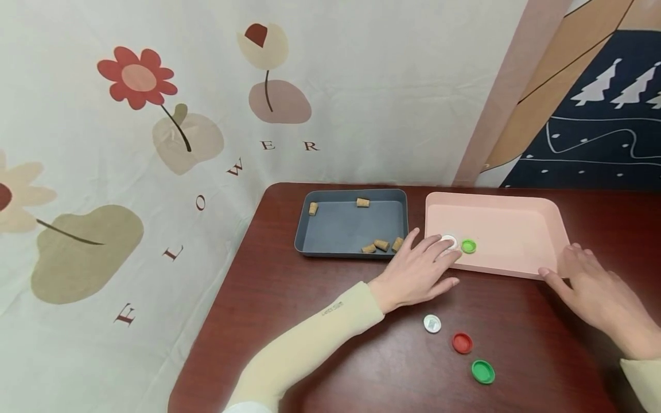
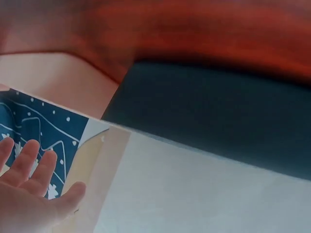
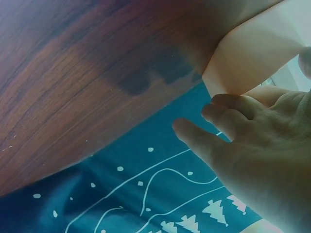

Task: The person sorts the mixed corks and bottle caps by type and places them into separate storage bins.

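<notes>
My left hand (image 1: 415,274), fingers spread, reaches over the front left edge of the pink tray (image 1: 511,229). Its fingertips overlap a white round cap (image 1: 448,241) lying in that tray, partly hidden by them. A light green cap (image 1: 468,246) lies just right of it. In the left wrist view this hand (image 2: 29,194) has loosely extended fingers and nothing in them. My right hand (image 1: 599,287) is at the tray's front right corner, thumb by the front rim and fingers along the right side. The right wrist view shows that hand (image 3: 252,131) with extended fingers beside the tray's wall.
On the table (image 1: 289,321), a white cap (image 1: 432,324), a red cap (image 1: 462,343) and a green cap (image 1: 482,372) lie in front of the pink tray. Left of it stands a dark grey tray (image 1: 335,226) with several corks (image 1: 363,203). A printed curtain (image 1: 387,103) hangs behind.
</notes>
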Tool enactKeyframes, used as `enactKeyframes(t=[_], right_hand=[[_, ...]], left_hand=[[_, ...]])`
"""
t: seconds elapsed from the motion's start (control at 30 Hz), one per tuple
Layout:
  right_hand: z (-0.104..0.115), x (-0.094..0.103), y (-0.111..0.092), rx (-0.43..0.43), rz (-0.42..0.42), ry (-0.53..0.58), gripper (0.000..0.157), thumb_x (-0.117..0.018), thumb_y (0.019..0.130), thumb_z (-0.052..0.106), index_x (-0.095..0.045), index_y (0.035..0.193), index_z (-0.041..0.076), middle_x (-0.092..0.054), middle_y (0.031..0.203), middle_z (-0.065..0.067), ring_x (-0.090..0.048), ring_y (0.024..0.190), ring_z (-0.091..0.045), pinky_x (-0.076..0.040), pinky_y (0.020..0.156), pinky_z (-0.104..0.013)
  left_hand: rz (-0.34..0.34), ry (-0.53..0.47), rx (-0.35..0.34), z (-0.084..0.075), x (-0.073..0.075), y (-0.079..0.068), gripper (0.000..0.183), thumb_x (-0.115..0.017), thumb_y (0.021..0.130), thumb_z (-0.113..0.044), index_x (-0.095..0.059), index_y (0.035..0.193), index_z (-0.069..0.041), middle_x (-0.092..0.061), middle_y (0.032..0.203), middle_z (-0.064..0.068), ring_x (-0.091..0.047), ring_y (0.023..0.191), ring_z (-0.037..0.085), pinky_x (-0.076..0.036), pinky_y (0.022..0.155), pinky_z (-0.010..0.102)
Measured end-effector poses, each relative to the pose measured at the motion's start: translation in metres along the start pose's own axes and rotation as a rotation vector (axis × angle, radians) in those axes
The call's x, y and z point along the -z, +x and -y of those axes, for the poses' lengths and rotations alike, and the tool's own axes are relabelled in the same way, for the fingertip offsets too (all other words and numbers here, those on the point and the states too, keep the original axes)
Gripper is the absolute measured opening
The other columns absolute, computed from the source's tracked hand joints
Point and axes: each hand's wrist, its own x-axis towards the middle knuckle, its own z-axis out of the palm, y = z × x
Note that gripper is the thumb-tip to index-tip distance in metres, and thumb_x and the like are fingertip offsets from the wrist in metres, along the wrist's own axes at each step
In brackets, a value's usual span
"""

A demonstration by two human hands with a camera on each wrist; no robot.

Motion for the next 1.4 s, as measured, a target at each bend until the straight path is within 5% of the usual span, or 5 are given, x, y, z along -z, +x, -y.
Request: enactKeyframes(t=[0.33,0.57,0.9,1.4], right_hand=[[-0.001,-0.002,-0.001,-0.002,0.002,0.007,0.093,-0.042,0.109,0.051,-0.011,0.151,-0.025,-0.009,0.151,-0.052,-0.012,0.142,-0.066,-0.015,0.111,-0.076],[-0.001,-0.002,-0.001,0.001,-0.011,0.008,0.092,-0.042,0.109,0.051,-0.013,0.150,-0.025,-0.011,0.151,-0.052,-0.013,0.141,-0.068,-0.017,0.110,-0.077],[-0.001,-0.001,0.000,0.003,-0.002,0.008,0.092,-0.042,0.109,0.051,-0.012,0.151,-0.025,-0.010,0.152,-0.051,-0.011,0.142,-0.066,-0.017,0.110,-0.077],[-0.001,-0.002,0.000,0.002,-0.005,0.002,0.092,-0.043,0.109,0.051,-0.013,0.150,-0.026,-0.012,0.150,-0.053,-0.015,0.142,-0.066,-0.019,0.110,-0.076]], left_hand=[[-0.006,-0.068,-0.089,0.001,-0.006,-0.043,0.061,-0.050,0.101,-0.063,-0.058,0.146,-0.024,-0.055,0.149,-0.001,-0.048,0.140,0.021,-0.032,0.118,0.055],[0.095,-0.101,-0.201,-0.006,-0.005,-0.060,0.070,-0.047,0.100,-0.069,-0.052,0.152,-0.023,-0.043,0.160,0.001,-0.038,0.148,0.023,-0.030,0.119,0.053],[0.226,-0.128,-0.281,-0.015,-0.006,-0.069,0.070,-0.048,0.099,-0.071,-0.049,0.154,-0.027,-0.046,0.157,-0.001,-0.040,0.146,0.021,-0.032,0.117,0.049],[0.165,-0.049,-0.367,-0.023,-0.009,-0.067,0.041,-0.059,0.100,-0.055,-0.066,0.134,-0.033,-0.062,0.131,-0.009,-0.055,0.126,0.012,-0.042,0.104,0.036]])
